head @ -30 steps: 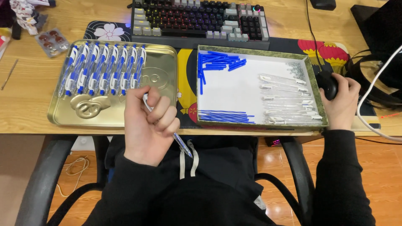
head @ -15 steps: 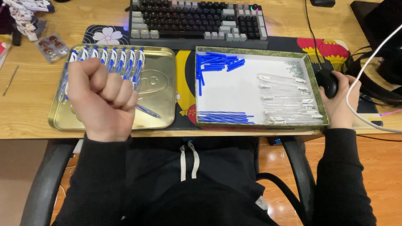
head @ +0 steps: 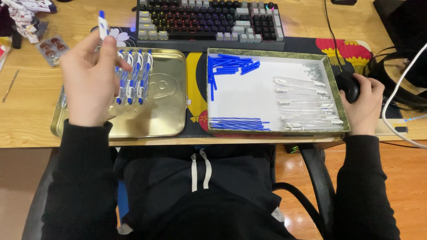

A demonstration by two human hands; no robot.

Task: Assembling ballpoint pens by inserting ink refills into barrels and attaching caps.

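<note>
Left hand [head: 91, 78] gripped a pen [head: 102, 24] upright above the gold tin [head: 164, 106]; right hand [head: 362, 106] cupped the mouse [head: 348, 85].
Pen's long axis pointed away from the body, parallel to the pens [head: 133, 75] laid in the tin just right of the left hand; the right hand lay well apart.

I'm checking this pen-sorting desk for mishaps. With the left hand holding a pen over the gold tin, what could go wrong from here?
1. The pen is pinched only at the left hand fingers; it could slip onto the row of pens and scatter them.
2. The gold tin and the white tray sit at the desk edge; a forearm bump might tip them off.
</note>
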